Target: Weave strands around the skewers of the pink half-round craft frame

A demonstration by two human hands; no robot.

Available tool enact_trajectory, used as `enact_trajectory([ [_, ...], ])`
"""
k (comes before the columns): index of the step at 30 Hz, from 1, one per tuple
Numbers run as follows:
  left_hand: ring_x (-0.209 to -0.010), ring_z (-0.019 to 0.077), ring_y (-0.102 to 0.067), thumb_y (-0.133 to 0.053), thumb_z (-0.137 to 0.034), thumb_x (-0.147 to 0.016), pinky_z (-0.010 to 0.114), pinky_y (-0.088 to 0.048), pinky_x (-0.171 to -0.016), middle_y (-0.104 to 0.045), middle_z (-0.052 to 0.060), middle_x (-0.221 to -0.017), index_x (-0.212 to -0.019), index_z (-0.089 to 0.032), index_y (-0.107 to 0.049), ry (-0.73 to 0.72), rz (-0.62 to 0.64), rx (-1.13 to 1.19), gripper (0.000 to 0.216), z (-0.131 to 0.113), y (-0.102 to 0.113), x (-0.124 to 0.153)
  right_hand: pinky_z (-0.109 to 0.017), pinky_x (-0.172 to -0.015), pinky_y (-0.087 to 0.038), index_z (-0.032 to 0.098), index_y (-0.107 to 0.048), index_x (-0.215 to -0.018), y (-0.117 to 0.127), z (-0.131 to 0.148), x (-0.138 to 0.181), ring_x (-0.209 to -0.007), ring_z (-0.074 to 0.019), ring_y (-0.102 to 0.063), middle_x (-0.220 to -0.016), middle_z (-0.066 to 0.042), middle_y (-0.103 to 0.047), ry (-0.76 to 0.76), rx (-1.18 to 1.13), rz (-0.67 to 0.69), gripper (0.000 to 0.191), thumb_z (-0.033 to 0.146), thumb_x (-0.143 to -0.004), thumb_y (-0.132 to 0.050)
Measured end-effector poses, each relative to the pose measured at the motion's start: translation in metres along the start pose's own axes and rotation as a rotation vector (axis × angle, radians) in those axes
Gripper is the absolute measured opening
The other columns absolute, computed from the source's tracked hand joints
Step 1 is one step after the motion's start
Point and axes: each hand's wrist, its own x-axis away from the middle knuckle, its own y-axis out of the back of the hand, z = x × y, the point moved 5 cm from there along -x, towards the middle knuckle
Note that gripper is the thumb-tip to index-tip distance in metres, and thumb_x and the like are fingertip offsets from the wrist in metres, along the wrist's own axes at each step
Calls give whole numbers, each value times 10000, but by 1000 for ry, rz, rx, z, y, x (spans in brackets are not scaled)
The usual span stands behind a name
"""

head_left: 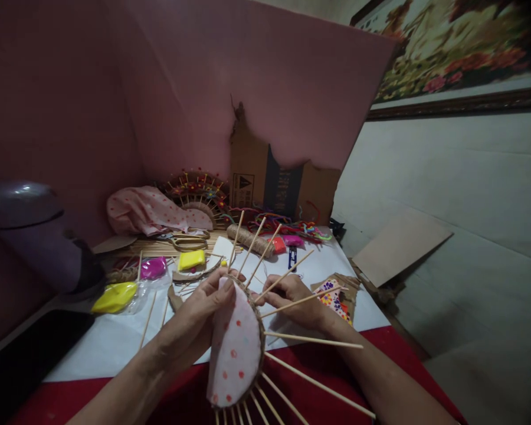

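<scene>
My left hand (199, 316) grips a round disc (235, 348) covered in white cloth with red dots, held on edge in front of me. Thin wooden sticks (312, 341) fan out from the disc's rim like spokes. My right hand (294, 298) sits behind the disc among the upper sticks, fingers curled at the rim; what they pinch is hidden.
On the white table (106, 342) lie yellow (192, 259) and pink (153, 267) clay lumps, scissors (188, 241), a twine roll (248, 239), coloured cords (292, 227), dotted cloth (146, 211) and a finished stick fan (197, 192). A cardboard box (274, 186) stands behind. A purple lamp (30, 230) is at left.
</scene>
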Motion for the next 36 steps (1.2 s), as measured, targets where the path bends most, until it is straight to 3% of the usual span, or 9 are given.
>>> enact_trajectory([
  [6,-655,171,-640,-551,-319,-816,297,-515,-627,-676,55,-777,-913,-186,-572,10,13,-5,167,3,3,-3,-212,-510,-308,152,-602,-703,4,-1,0,-507,-93,-423,-550,21,-528,34,90,-55,149,227,-810,-530],
  [11,-583,137,-627,-724,-158,-649,227,-504,-565,-678,32,-694,-841,-160,-607,54,0,-15,225,4,9,-4,-213,-522,-322,158,-590,-668,7,1,-1,-523,-100,-459,-563,11,-544,-4,91,-95,151,196,-799,-524],
  [16,-559,136,-624,-753,-108,-581,224,-504,-552,-680,25,-660,-782,-155,-618,38,-54,-5,247,-1,12,-4,-218,-531,-321,158,-594,-667,9,-3,-1,-532,-96,-449,-587,12,-544,-55,50,-105,140,216,-785,-547],
  [25,-581,139,-620,-762,-124,-562,230,-489,-572,-688,34,-714,-826,-152,-619,-106,-166,-61,301,-17,23,-6,-209,-472,-263,146,-534,-614,20,-5,2,-495,-71,-337,-532,45,-420,-104,-428,1,234,334,-718,-627],
  [31,-506,121,-595,-781,-148,-526,207,-458,-502,-665,8,-605,-727,-150,-610,-124,-236,-143,265,-16,28,-8,-216,-437,-200,152,-525,-587,41,-9,4,-467,-66,-287,-511,47,-395,-67,-690,-160,255,354,-676,-653],
  [36,-495,121,-591,-778,-158,-517,210,-457,-493,-661,6,-590,-717,-145,-600,-114,-252,-186,268,-15,25,-8,-231,-454,-224,164,-510,-549,53,-6,7,-476,-83,-315,-504,36,-406,-18,-723,-260,273,369,-666,-646],
])
